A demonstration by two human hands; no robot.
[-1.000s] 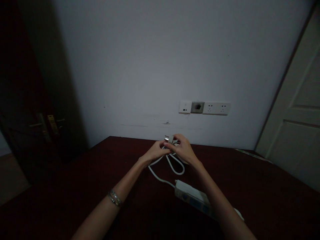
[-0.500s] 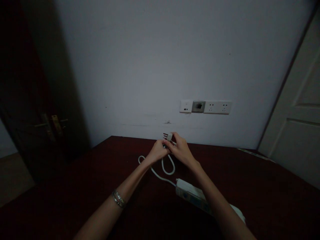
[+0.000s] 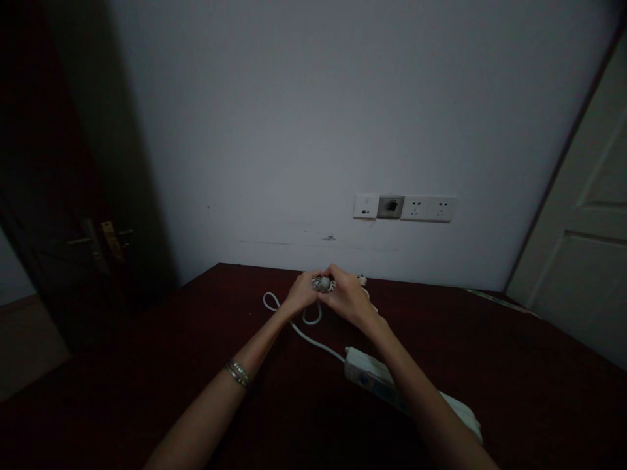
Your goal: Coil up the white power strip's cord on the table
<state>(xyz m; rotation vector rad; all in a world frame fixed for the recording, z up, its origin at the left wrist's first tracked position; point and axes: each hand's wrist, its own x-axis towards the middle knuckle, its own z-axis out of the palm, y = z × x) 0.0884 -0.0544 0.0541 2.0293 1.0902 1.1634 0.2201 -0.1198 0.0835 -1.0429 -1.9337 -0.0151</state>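
Both my hands meet over the far part of a dark red table. My left hand and my right hand are closed on the white plug and the cord of a white power strip. The cord runs in loops under my hands and out to the left, then back to the strip, which lies on the table under my right forearm. A bracelet sits on my left wrist.
On the grey wall behind the table is a row of wall sockets. A dark wooden door with a brass handle stands open at the left. At the right is a white door.
The hands have lowered slightly and shifted left with the plug. The cord loops below them have shrunk, and a loop has spread out to the left on the table.
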